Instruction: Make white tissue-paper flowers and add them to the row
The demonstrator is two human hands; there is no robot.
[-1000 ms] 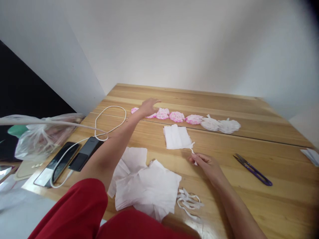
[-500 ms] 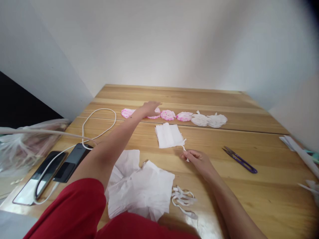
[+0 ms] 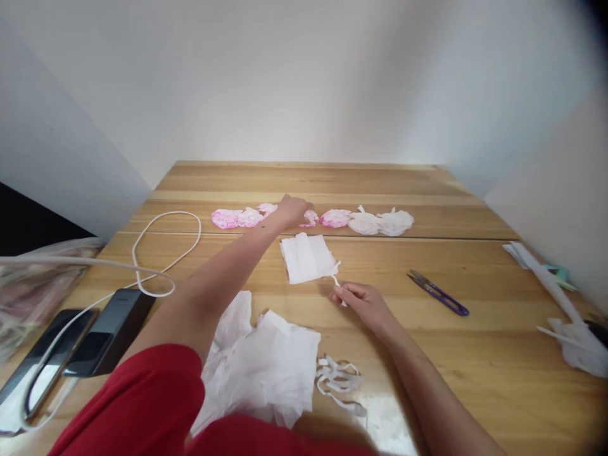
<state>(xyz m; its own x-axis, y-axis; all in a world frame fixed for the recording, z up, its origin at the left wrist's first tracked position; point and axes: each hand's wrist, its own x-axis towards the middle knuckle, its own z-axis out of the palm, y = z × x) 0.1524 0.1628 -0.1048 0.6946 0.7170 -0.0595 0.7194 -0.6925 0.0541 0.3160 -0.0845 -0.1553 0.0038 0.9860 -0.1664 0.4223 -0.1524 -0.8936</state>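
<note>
My left hand reaches across to a row of crumpled tissue-like puffs. Its fingers curl down beside a pink-and-white puff; whatever they pinch, if anything, is hidden. Other puffs in the row are a pink one and a white one. Nearer to me lies a folded white tissue-like square with a twisted white strip at its right corner. My right hand pinches that strip between thumb and fingers. Purple-handled thread snips rest to the right, not touched.
Loose white sheets lie close to my body, with cut white strips beside them. On the left are a phone, a black device and a white cable. Rolled white material sits at the right edge.
My left hand's fingers have curled down from a spread pose, and a puff near it is shifted slightly. My right hand keeps its pinch on the strip. The view has turned slightly right.
</note>
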